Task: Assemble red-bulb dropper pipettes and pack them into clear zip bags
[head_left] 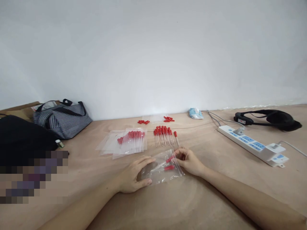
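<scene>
A clear zip bag (159,177) lies flat on the table in front of me, its opening towards the right. My left hand (131,174) rests at its left end, fingers and thumb spread and touching the plastic. Inside the bag is a dropper with a red rubber bulb (169,167). At the bag's mouth, my right hand (188,159) pinches a second dropper by its red bulb (169,159), its thin clear tube pointing left into the bag. Just beyond, a single dropper (176,135) lies beside a row of several droppers (163,132).
Filled bags (131,143) overlap to the left of the row. Loose red bulbs (144,122) and clear tubes (155,120) lie near the wall. A power strip (247,140), black headset (271,118) and tissue pack (196,113) are right; a striped bag (64,118) stands left.
</scene>
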A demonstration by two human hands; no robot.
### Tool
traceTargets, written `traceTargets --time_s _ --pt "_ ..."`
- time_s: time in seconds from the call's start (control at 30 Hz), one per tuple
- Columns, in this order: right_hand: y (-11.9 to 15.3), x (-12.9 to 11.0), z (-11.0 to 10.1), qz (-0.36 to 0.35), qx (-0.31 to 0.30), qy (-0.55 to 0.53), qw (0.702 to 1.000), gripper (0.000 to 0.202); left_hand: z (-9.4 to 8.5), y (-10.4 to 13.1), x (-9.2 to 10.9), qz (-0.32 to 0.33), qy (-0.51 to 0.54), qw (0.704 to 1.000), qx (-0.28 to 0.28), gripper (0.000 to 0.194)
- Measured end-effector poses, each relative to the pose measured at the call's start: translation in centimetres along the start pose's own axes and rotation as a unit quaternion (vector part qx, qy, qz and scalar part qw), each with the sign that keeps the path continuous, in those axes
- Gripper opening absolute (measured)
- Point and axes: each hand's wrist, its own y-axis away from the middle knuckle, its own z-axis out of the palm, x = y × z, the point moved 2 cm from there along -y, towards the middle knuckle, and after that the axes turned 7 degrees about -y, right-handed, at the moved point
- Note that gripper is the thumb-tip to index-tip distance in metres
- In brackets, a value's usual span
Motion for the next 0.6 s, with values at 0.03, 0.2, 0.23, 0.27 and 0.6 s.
traceTargets --time_s 0.03,0.2,0.23,0.27,0.6 --pt "0.0 -0.1 0.1 -0.024 -0.009 0.027 0.999 0.018 0.0 0.0 0.0 -0.001 -0.001 1.0 -0.001 0.057" --pt "-0.6 -0.6 -0.1 -0.081 -0.038 0.079 0.993 0.018 0.2 0.0 -0.2 0.012 -0.002 1.0 0.005 0.058" --pt "-1.1 -0.5 -0.6 -0.069 -0.014 0.081 0.994 0.019 0.3 0.0 -0.2 0.012 -0.001 1.0 0.007 0.058" --pt "-1.9 -0.3 -1.3 -0.052 0.018 0.085 0.995 0.019 0.3 -0.1 -0.2 0.009 0.0 1.0 0.006 0.058" --pt "-11.0 1.5 -3.9 0.133 0.183 0.204 0.952 0.011 -0.3 0.0 0.1 0.031 0.009 0.999 -0.012 0.041"
